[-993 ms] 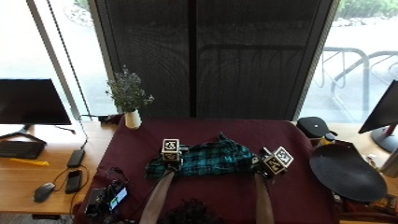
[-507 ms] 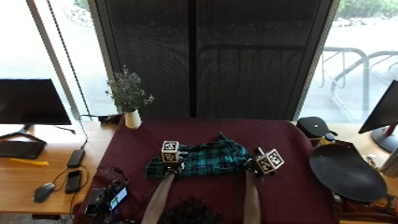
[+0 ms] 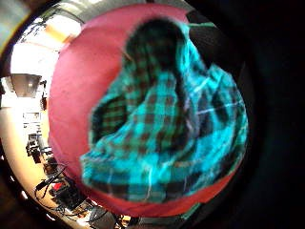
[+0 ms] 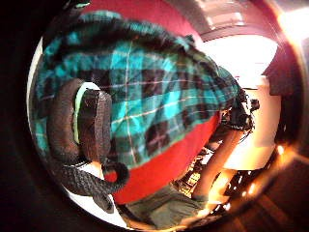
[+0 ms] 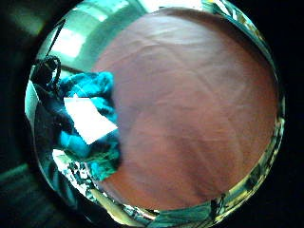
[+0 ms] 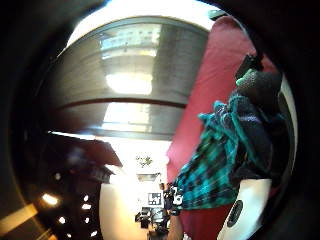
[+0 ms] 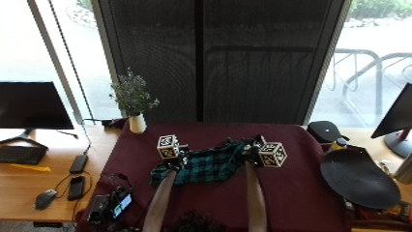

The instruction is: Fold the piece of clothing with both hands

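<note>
A green plaid garment (image 7: 207, 167) lies bunched on the dark red table (image 7: 293, 195). My left hand (image 7: 174, 161) holds its left edge; in the left thumb side palm view curled black fingers (image 4: 79, 126) sit on the plaid cloth (image 4: 161, 94). My right hand (image 7: 251, 151) pinches the garment's right edge and has it raised off the table, as the right thumb side palm view shows with a fingertip (image 6: 260, 85) above the hanging cloth (image 6: 212, 167). The left little finger side palm view is filled by the garment (image 3: 167, 131), and cloth (image 5: 90, 90) shows beside bare table in the right little finger side view.
A white vase with a plant (image 7: 136, 121) stands at the table's far left corner. A small device with a screen (image 7: 112, 205) sits at the near left edge. A black round object (image 7: 357, 178) lies on the right. A wooden desk (image 7: 38, 181) adjoins on the left.
My right hand has moved left and slightly away from me, carrying the garment's right edge inward. The garment now spans less width. The left hand has hardly moved.
</note>
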